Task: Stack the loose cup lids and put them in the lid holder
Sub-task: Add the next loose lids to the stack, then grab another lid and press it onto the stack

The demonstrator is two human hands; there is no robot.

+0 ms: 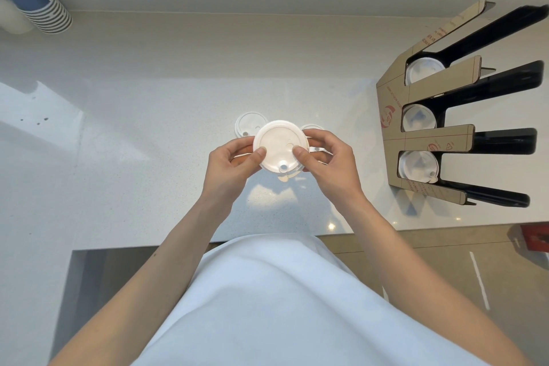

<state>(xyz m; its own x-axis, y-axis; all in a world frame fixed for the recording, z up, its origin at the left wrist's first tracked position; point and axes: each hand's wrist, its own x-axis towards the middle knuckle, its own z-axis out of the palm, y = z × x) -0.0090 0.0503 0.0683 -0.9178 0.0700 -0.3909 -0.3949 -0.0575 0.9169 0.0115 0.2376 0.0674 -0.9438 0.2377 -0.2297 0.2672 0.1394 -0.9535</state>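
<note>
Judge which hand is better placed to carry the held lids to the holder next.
Probably the right hand: the lid holder stands on its side of the counter, while the left hand grips the lid stack from the far side.

Single head-worn wide-angle view — looking steeply down, close over hands (279, 163) and white counter (148, 157).

The hands (279, 163) hide how many lids (279, 142) are stacked.

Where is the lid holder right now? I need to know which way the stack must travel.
In the head view the lid holder stands on the counter's right side, to the right of both hands.
</note>
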